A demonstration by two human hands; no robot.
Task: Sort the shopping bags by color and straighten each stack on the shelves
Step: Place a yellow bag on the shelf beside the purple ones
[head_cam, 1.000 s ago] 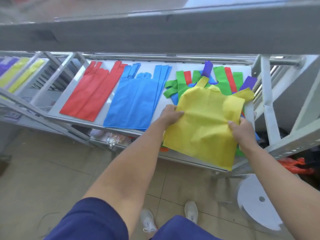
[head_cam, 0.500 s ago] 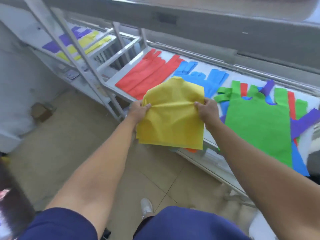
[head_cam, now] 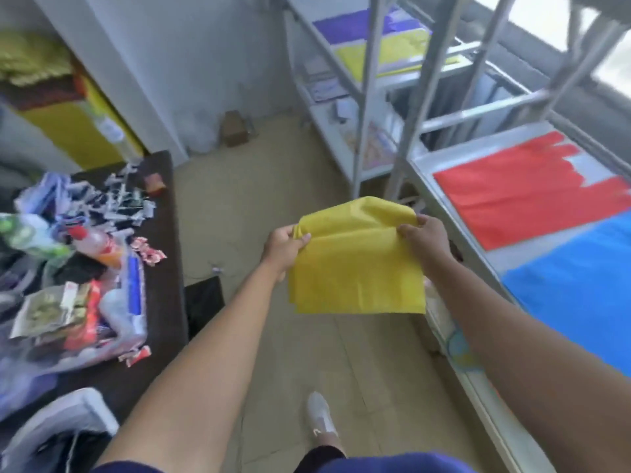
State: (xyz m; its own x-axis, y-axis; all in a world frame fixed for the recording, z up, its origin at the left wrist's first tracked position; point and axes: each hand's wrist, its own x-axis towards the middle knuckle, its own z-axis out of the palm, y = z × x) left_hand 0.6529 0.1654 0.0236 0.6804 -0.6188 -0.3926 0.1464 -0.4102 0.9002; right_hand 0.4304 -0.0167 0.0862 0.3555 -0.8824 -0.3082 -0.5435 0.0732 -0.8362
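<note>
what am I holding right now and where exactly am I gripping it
A yellow shopping bag, held in the air by both hands: the left hand pinches its upper left edge, the right hand its upper right edge.

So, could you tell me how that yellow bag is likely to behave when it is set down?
Probably floppy: the yellow bag sags and creases between the left hand and right hand gripping its top edge. Likely light, since finger grips alone carry it. It may crumple on the yellow stack unless smoothed.
</note>
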